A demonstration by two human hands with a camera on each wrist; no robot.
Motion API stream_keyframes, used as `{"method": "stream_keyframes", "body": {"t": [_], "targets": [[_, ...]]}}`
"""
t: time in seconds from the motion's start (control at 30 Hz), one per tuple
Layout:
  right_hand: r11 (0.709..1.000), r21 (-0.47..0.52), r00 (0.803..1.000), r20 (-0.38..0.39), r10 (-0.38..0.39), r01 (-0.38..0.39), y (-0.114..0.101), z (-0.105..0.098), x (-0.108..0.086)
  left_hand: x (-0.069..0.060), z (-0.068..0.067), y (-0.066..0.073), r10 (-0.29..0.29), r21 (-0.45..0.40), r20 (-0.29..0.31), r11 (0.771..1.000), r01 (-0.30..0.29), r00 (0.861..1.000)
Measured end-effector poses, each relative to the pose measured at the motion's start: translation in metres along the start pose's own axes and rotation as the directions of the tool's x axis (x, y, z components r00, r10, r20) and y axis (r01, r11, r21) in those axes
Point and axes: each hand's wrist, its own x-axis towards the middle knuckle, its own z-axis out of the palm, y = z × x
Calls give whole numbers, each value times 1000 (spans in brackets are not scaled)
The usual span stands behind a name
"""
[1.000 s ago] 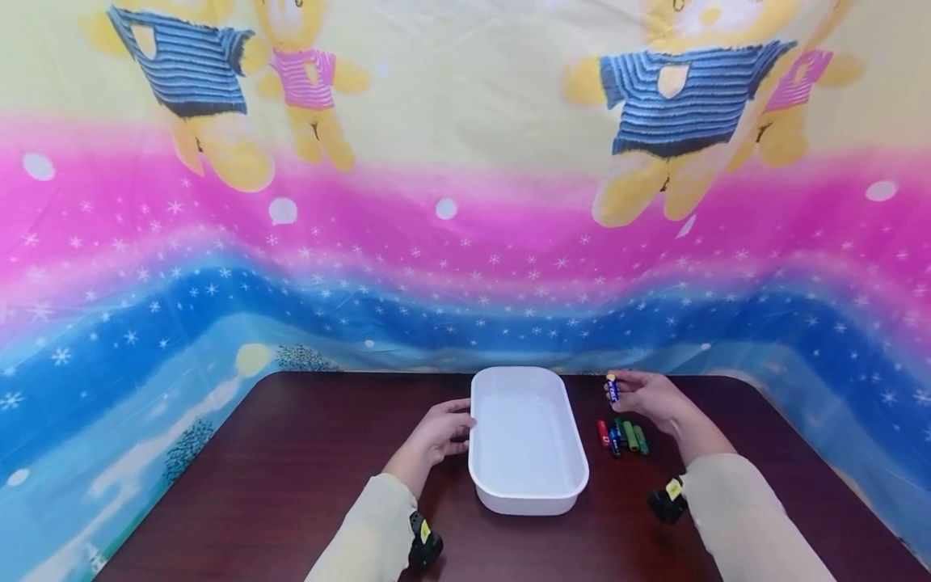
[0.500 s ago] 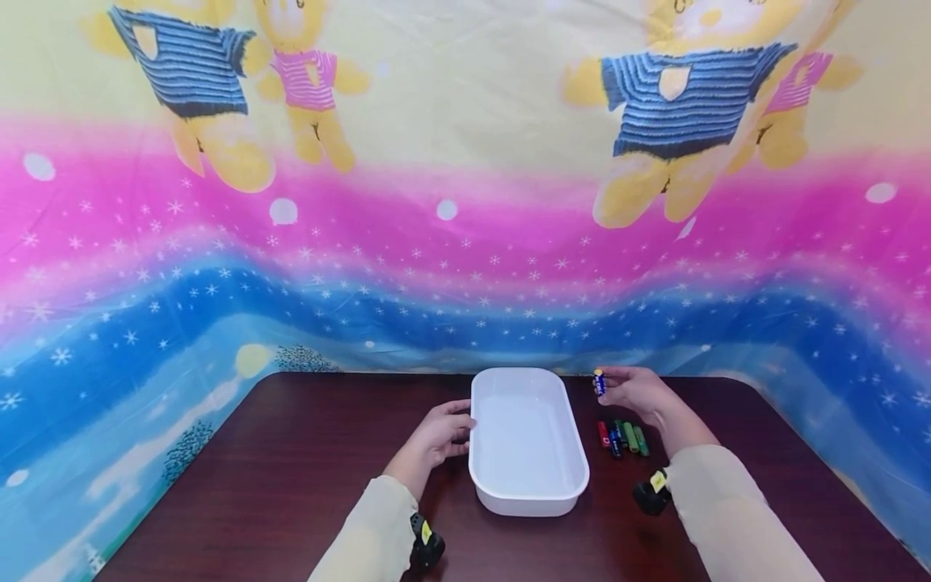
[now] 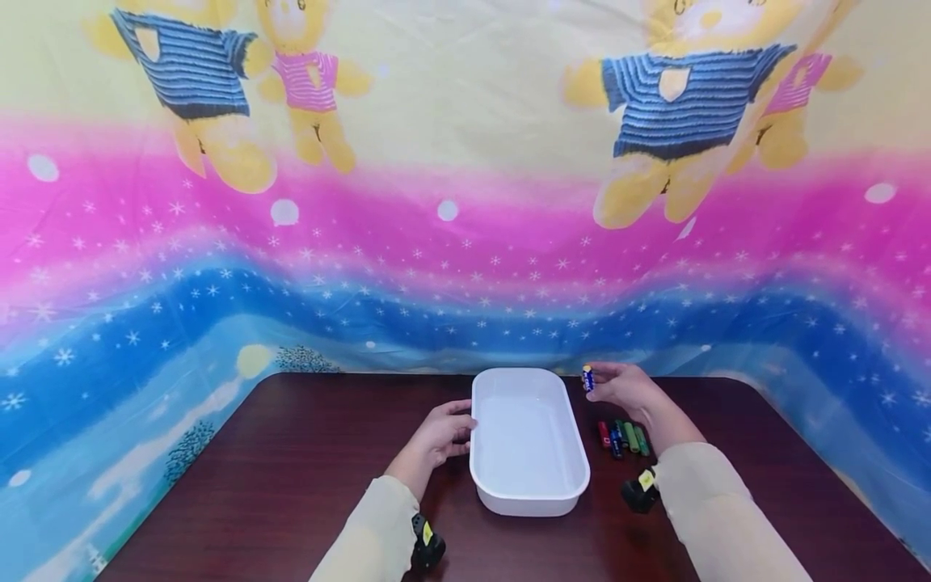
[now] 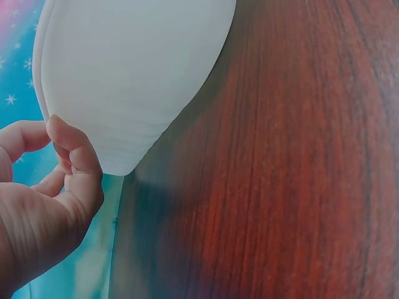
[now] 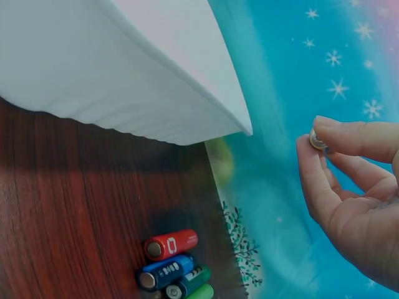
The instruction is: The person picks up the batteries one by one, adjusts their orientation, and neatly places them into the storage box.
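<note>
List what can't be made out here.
- Blue-yellow cylindrical battery: right wrist view; body mostly hidden by right grip.
- Light-green cylindrical battery: right wrist view; cut off by bottom edge.
- White rounded plastic-looking tub: left wrist view; cut off by top edge.
- Red cylindrical battery: head view; fine print too small.

R hand (image 3: 629,390) w/ blue batt. (image 3: 588,379) has moved L, now nearer white tray (image 3: 525,440).

The left arm (image 3: 371,525) and right arm (image 3: 727,513) reach up from the bottom edge; left hand (image 3: 438,435), lower centre, bends its thumb; right hand (image 3: 634,391), right of centre, pinches.
</note>
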Motion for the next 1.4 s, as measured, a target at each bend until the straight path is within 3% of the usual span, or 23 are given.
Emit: {"method": "stream_keyframes", "body": {"t": [1.4], "targets": [[995,88,999,16,34,-35,-15,39,19,0,2,-1,2,19,-22,1000,-2,1000]]}}
